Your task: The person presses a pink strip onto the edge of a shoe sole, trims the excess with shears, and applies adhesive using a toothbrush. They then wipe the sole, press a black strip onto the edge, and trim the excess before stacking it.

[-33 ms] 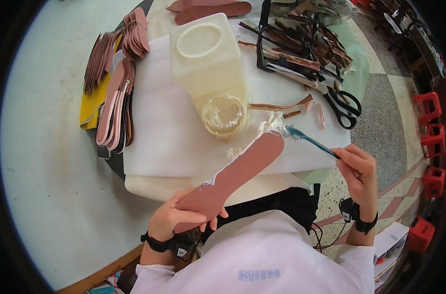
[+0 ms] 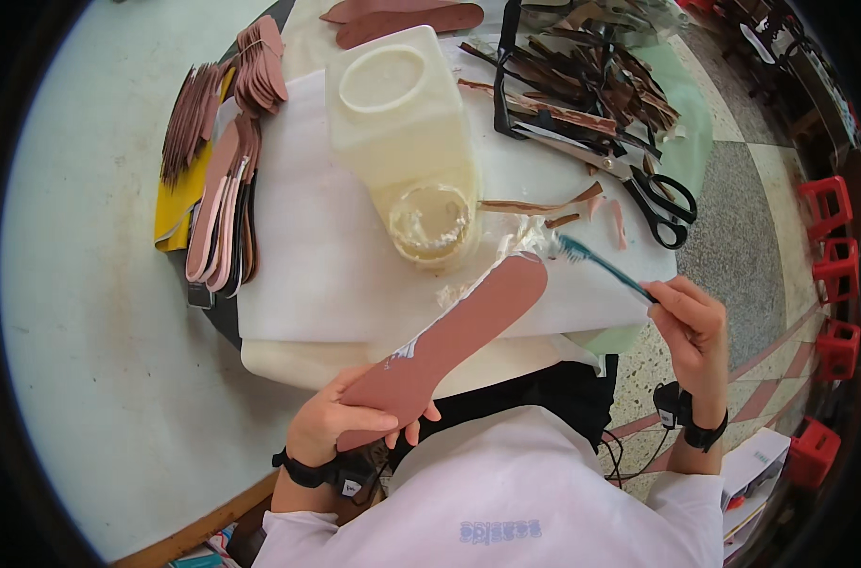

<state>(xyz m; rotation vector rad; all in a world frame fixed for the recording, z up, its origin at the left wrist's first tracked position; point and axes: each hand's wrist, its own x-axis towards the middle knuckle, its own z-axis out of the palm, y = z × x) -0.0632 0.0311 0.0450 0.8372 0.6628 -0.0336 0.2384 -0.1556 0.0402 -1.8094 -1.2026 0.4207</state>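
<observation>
My left hand (image 2: pixel 340 417) is closed around the wide end of a reddish-brown shoe insole (image 2: pixel 463 327), tilted with its far end up and to the right. White paste runs along the insole's left edge and over its far tip. Between thumb and fingers, my right hand (image 2: pixel 688 327) pinches the handle of a teal toothbrush (image 2: pixel 612 273). The bristles are just to the right of the insole's tip, close to smeared white paste. Behind the insole lies a translucent, yellowish plastic jug (image 2: pixel 402 133), paste crusted around its round near end.
Bundled insoles (image 2: pixel 260 66) and a stack of folded straps (image 2: pixel 224 204) are at the left. Black-handled scissors (image 2: pixel 662 204) lie at the right beside a heap of dark leather scraps (image 2: pixel 591 85). More insoles (image 2: pixel 411 24) rest at the back. Red stools (image 2: pixel 828 208) stand on the floor.
The toothbrush head has shifted slightly up and away from the insole's tip. My left hand and the insole stay in place.
</observation>
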